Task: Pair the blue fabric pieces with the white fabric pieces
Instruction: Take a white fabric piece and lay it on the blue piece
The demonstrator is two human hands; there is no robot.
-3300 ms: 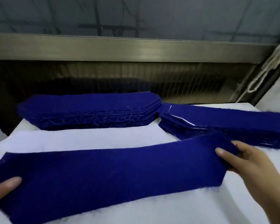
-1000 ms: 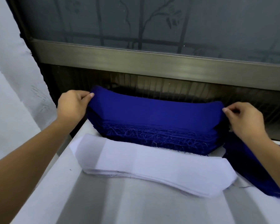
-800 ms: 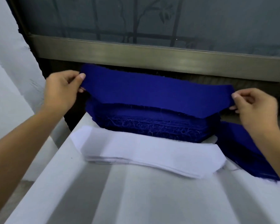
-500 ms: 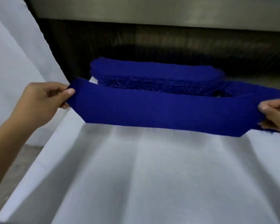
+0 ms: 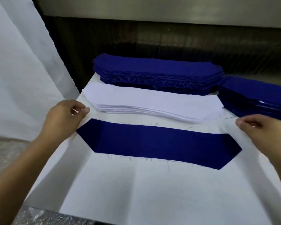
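Long blue fabric strip with pointed ends (image 5: 157,144) lying flat on the white surface (image 5: 136,192), just near of the stack of white fabric pieces (image 5: 152,103). Left hand (image 5: 65,117) and right hand (image 5: 264,132) flank its ends, fingers loosely curled, grasping nothing.

A single blue fabric piece (image 5: 157,143), a long strip with both ends cut to a blunt point and loose threads along its long edges, lies flat and spread out nearest the viewer, running left to right with its right end a little nearer. Just behind it, apart from it, sits a low stack of white fabric pieces (image 5: 152,103) of the same pointed shape, its front edges slightly fanned. Right behind that is a thicker stack of blue pieces (image 5: 157,70) with frayed edges, and a second blue stack (image 5: 258,96) lies to its right, cut off by the frame edge.
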